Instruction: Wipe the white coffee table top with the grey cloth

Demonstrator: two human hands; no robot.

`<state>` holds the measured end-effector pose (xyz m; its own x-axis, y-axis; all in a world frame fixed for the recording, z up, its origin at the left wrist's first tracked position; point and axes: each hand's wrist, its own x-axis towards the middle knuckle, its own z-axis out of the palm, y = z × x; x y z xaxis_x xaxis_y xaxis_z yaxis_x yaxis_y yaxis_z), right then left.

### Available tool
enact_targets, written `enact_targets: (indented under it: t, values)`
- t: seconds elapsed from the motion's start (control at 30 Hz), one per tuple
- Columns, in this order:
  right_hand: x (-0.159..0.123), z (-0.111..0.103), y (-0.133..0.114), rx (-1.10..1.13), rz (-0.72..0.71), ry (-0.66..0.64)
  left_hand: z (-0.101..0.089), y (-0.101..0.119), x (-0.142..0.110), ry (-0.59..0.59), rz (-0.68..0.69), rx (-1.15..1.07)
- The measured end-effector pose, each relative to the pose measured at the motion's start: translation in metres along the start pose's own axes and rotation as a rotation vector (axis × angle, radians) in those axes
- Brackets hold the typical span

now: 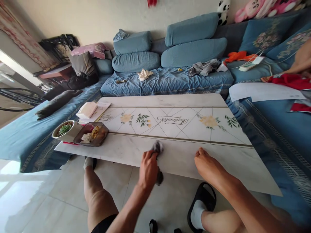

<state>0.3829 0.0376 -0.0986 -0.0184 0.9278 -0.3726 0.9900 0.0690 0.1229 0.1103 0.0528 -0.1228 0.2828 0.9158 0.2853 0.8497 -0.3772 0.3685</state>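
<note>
My left hand (148, 166) is closed around a crumpled grey cloth (157, 147) at the near edge of the white coffee table (179, 161). One end of the cloth sticks out past my fingers over the tabletop, and a darker end hangs below my hand beyond the edge. To the right, my right hand (205, 161) is over the near part of the table with its fingers curled in. Its palm side is hidden, so I cannot tell whether anything is in it.
At the table's left end are a potted succulent (64, 129), a plastic tray (103, 137) with scraps and a white tissue pack (86, 110). A blue sofa (145, 84) runs behind and along both sides. Another person's arm (301, 58) shows at far right.
</note>
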Motion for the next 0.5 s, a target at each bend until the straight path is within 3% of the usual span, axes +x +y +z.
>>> enact_targets:
  t: [0.1,0.17,0.2,0.27,0.4,0.43,0.5]
  values:
    - [0.0,-0.001,-0.002,-0.02,0.006,0.017,0.036,0.067,-0.014,-0.049,0.131,-0.145]
    - [-0.001,-0.001,-0.002,-0.02,0.007,0.05,0.05,0.093,-0.02,-0.088,0.249,-0.205]
    - [-0.001,-0.001,-0.002,-0.017,0.005,0.06,0.05,0.093,-0.02,-0.108,0.291,-0.212]
    - [0.0,0.002,0.0,0.002,0.001,0.048,0.037,0.068,-0.014,-0.133,0.31,-0.183]
    - [0.003,0.013,0.004,0.057,0.018,-0.02,-0.008,-0.004,0.008,-0.077,0.082,-0.05]
    - [0.004,0.016,0.005,0.063,0.02,-0.021,-0.013,-0.009,0.012,-0.061,0.016,-0.027]
    - [0.005,0.019,0.005,0.07,0.011,-0.006,-0.008,0.008,0.014,-0.056,-0.061,-0.024]
